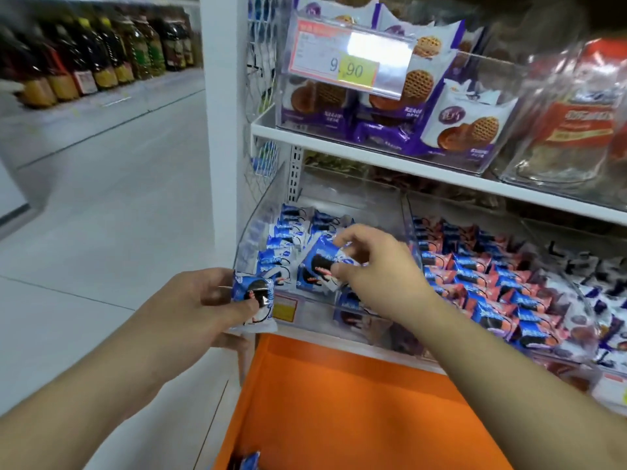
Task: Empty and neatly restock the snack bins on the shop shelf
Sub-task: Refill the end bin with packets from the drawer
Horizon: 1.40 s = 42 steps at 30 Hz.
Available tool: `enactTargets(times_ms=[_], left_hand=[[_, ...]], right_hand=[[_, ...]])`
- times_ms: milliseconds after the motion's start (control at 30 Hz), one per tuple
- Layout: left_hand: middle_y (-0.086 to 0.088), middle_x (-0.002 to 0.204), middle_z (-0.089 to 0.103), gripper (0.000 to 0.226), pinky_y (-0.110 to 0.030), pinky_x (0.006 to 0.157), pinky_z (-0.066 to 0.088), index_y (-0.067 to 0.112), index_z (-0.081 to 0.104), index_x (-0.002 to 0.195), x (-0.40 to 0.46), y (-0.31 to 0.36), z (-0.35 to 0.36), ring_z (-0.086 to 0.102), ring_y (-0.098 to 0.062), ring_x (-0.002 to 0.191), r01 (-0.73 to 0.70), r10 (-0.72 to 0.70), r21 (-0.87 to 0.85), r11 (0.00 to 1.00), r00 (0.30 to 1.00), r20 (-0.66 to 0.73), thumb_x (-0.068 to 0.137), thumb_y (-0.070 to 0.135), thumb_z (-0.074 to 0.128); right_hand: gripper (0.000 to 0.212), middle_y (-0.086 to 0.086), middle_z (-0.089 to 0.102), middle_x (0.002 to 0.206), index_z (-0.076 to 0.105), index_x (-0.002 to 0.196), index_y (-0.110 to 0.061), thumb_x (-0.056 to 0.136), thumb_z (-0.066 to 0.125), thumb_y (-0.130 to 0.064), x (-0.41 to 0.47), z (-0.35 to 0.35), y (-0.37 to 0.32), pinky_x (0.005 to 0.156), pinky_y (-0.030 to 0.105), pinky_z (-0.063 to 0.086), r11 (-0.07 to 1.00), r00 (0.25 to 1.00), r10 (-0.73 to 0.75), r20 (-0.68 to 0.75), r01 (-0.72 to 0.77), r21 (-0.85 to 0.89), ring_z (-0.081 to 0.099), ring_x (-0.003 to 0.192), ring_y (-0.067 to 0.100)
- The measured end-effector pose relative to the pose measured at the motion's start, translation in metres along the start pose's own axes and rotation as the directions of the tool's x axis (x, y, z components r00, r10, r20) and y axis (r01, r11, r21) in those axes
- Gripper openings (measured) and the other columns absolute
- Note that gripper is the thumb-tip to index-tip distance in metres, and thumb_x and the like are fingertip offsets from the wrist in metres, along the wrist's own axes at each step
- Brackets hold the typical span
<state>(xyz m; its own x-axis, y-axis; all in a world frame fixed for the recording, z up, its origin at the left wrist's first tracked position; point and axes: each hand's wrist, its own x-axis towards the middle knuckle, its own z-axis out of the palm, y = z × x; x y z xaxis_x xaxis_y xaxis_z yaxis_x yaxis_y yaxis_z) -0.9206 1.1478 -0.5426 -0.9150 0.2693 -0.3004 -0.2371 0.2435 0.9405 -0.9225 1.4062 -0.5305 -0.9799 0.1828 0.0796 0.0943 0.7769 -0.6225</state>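
The right hand (369,266) pinches a blue-and-white wrapped snack packet (322,261) over the clear plastic bin (247,232) on the lower shelf; the left hand (203,303) grips another packet (254,296) at the bin's front. Setting each packet upright, flush against the standing row, would likely keep the rows neat.

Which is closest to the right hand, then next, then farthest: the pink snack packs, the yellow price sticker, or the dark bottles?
From the right hand:
1. Pink snack packs, beside it, right.
2. Yellow price sticker, upper shelf.
3. Dark bottles, far left across the aisle.
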Motion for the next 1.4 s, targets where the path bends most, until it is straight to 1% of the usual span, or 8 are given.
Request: enactTargets(times_ms=[200, 567, 733, 833, 1100, 1200, 1267, 1400], left_hand=[[0.004, 0.096, 0.081, 0.02, -0.043, 0.08, 0.065, 0.025, 0.074, 0.109, 0.008, -0.011, -0.006, 0.078, -0.017, 0.089, -0.006, 0.006, 0.015, 1.0, 1.0, 0.03, 0.093, 0.013, 0.074], [-0.002, 0.102, 0.08, 0.024, -0.037, 0.081, 0.065, 0.023, 0.075, 0.113, 0.007, -0.012, -0.005, 0.078, -0.017, 0.096, 0.017, -0.013, -0.142, 0.99, 0.999, 0.03, 0.092, 0.012, 0.075], [-0.011, 0.1, 0.08, 0.017, -0.037, 0.077, 0.065, 0.015, 0.08, 0.107, 0.006, -0.009, -0.004, 0.077, -0.025, 0.094, 0.055, -0.046, -0.231, 0.971, 0.998, 0.044, 0.092, 0.012, 0.073], [-0.005, 0.099, 0.08, 0.018, -0.031, 0.069, 0.061, 0.019, 0.081, 0.108, 0.003, -0.006, -0.001, 0.074, -0.016, 0.087, -0.001, 0.012, -0.177, 0.984, 0.998, 0.06, 0.093, 0.015, 0.073], [0.001, 0.107, 0.079, 0.028, -0.035, 0.078, 0.064, 0.023, 0.071, 0.121, 0.003, -0.005, 0.014, 0.075, -0.019, 0.103, -0.068, 0.076, -0.243, 0.968, 0.997, 0.023, 0.094, 0.016, 0.073], [0.027, 0.12, 0.069, 0.032, -0.025, 0.087, 0.057, 0.042, 0.063, 0.128, 0.007, -0.014, 0.014, 0.068, 0.001, 0.106, -0.247, 0.265, 0.232, 0.941, 0.963, -0.048, 0.097, 0.034, 0.069], [0.036, 0.135, 0.049, 0.045, -0.015, 0.095, 0.043, 0.052, 0.046, 0.14, 0.007, -0.02, 0.011, 0.052, 0.008, 0.118, -0.317, 0.393, 0.595, 0.738, 0.92, 0.003, 0.1, 0.04, 0.063], [0.034, 0.155, 0.024, 0.062, -0.009, 0.104, 0.021, 0.049, 0.027, 0.156, 0.01, -0.027, 0.008, 0.014, 0.018, 0.127, -0.356, 0.4, 0.744, 0.565, 0.907, 0.131, 0.103, 0.036, 0.057]], right_hand=[[0.023, -0.006, 0.072, 0.094, 0.074, 0.101, -0.024, 0.082, 0.081, -0.013, 0.045, 0.04, 0.021, 0.079, 0.028, 0.057, 0.956, 0.979, -0.024, 0.202, 0.081, -0.281, 0.068, 0.091, 0.013], [0.03, -0.005, 0.066, 0.089, 0.065, 0.099, -0.026, 0.078, 0.08, -0.01, 0.046, 0.048, 0.017, 0.066, 0.027, 0.052, 0.941, 0.977, -0.01, 0.214, 0.082, -0.329, 0.063, 0.081, 0.014], [0.032, -0.004, 0.067, 0.101, 0.068, 0.109, -0.026, 0.089, 0.065, -0.001, 0.014, 0.027, -0.013, 0.073, 0.02, 0.052, 0.996, 0.995, -0.06, 0.078, 0.055, 0.073, 0.064, 0.09, 0.015], [0.052, -0.006, 0.068, 0.114, 0.069, 0.123, -0.036, 0.089, 0.073, 0.002, -0.017, 0.016, -0.035, 0.078, 0.026, 0.056, 0.913, 0.951, -0.225, 0.21, 0.13, 0.387, 0.067, 0.097, 0.014], [0.03, -0.005, 0.073, 0.081, 0.072, 0.098, -0.015, 0.077, 0.089, -0.001, -0.024, 0.025, -0.038, 0.059, 0.02, 0.053, 0.851, 0.977, -0.057, 0.208, -0.062, 0.521, 0.071, 0.066, 0.012], [0.026, 0.004, 0.077, 0.084, 0.074, 0.092, -0.013, 0.076, 0.089, 0.002, -0.012, 0.01, -0.03, 0.071, 0.03, 0.063, 0.868, 0.996, -0.021, 0.09, -0.026, 0.496, 0.076, 0.074, 0.018], [0.025, 0.003, 0.076, 0.085, 0.076, 0.09, -0.016, 0.077, 0.089, 0.001, 0.005, -0.001, -0.02, 0.077, 0.034, 0.065, 0.912, 0.999, -0.029, 0.017, 0.019, 0.41, 0.074, 0.075, 0.02], [0.025, -0.006, 0.075, 0.081, 0.076, 0.087, -0.026, 0.077, 0.092, -0.008, 0.034, 0.007, -0.007, 0.078, 0.027, 0.061, 0.997, 0.982, -0.073, 0.172, 0.074, -0.001, 0.071, 0.072, 0.005]])
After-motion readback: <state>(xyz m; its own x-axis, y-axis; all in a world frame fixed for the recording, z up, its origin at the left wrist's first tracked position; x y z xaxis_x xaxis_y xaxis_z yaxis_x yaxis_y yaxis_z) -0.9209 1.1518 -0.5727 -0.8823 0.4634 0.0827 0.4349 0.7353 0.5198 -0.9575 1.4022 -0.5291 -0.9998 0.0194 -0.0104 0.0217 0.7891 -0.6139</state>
